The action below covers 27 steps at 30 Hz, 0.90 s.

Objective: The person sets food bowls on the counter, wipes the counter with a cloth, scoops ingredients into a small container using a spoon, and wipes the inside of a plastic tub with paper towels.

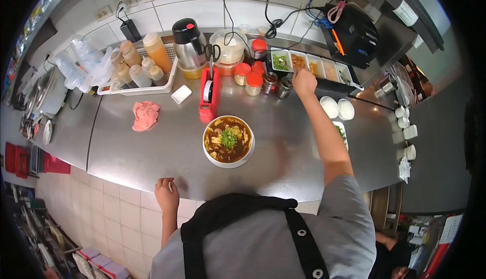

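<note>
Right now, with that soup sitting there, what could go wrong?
The soup nearly fills the bowl, so a bump could slosh some out. The bowl also sits close to the red tape dispenser, which might get knocked against it. And the right hand reaches to the toppings past small white bowls beside the forearm, so one might get nudged.

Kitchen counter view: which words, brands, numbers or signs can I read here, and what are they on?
None can be read for certain.
Black machine: small pale lettering on its front, too blurred.
White label, upper right: marks too small.
White sheet, lower right: blurred.
</note>
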### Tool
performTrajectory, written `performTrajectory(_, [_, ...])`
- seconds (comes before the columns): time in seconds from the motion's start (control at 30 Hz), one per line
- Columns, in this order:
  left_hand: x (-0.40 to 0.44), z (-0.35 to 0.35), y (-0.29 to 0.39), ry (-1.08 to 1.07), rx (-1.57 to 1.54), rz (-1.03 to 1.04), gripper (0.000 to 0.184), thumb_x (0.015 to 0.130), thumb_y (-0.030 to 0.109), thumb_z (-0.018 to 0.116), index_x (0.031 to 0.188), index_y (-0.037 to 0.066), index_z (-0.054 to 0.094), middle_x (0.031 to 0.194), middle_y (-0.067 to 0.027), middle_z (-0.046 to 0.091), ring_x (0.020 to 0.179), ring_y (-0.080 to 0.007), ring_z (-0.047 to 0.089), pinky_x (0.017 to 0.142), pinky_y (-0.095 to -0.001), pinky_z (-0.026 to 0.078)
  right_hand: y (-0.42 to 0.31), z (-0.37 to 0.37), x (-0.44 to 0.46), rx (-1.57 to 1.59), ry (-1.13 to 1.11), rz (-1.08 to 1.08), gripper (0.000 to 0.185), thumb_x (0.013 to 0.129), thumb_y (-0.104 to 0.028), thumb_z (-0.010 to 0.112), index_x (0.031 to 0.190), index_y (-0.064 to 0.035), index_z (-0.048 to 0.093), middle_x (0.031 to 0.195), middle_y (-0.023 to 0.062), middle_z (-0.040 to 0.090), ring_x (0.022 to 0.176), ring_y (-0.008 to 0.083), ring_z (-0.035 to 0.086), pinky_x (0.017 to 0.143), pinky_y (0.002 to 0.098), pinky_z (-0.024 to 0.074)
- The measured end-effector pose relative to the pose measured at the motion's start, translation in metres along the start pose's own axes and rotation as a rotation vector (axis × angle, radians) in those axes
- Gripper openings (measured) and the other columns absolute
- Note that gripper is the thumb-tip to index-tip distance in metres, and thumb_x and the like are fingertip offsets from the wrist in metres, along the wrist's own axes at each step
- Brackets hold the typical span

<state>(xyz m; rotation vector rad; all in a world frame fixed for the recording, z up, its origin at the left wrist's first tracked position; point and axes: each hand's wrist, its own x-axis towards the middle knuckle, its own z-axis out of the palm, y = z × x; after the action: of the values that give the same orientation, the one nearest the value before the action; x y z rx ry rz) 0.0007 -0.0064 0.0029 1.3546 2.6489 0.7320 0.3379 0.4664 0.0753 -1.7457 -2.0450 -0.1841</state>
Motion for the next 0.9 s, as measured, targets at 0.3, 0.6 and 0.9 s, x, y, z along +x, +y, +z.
performTrajectory(0.3, [-0.045, 0.001, 0.008, -0.014, -0.245, -0.254, 0.012, 0.085, 0.008, 0.061, 0.093, 0.006, 0.070, 0.091, -0.0105, 0.063, 0.073, -0.0224, 0.057, 0.064, -0.0329, 0.046, 0.007, -0.075, -0.024, 0.356, -0.239, 0.057, 0.028, 0.088, -0.033, 0.060, 0.101, -0.0100, 0.070, 0.090, 0.0158, 0.068, 0.092, 0.0297, 0.063, 0.080, 0.0415, 0.0493])
performTrajectory(0.6, [0.005, 0.025, 0.044, -0.637, -1.031, -0.527, 0.025, 0.093, 0.014, 0.057, 0.115, 0.005, 0.063, 0.094, -0.0015, 0.067, 0.056, -0.0031, 0.039, 0.050, -0.0181, 0.032, -0.047, -0.340, -0.220, 2.404, -0.890, -1.049, 0.023, 0.089, -0.020, 0.062, 0.077, -0.0003, 0.063, 0.072, 0.0071, 0.062, 0.050, 0.0246, 0.054, 0.046, 0.0339, 0.0376])
performTrajectory(0.9, [0.037, 0.048, 0.070, -0.859, -1.067, -0.439, 0.034, 0.091, 0.012, 0.058, 0.124, 0.006, 0.055, 0.095, -0.0054, 0.066, 0.054, -0.0043, 0.040, 0.047, -0.0186, 0.031, -0.078, -0.375, -0.324, 2.321, -0.607, -1.089, 0.023, 0.090, -0.021, 0.060, 0.085, 0.0013, 0.061, 0.070, 0.0067, 0.061, 0.050, 0.0209, 0.053, 0.046, 0.0308, 0.0364])
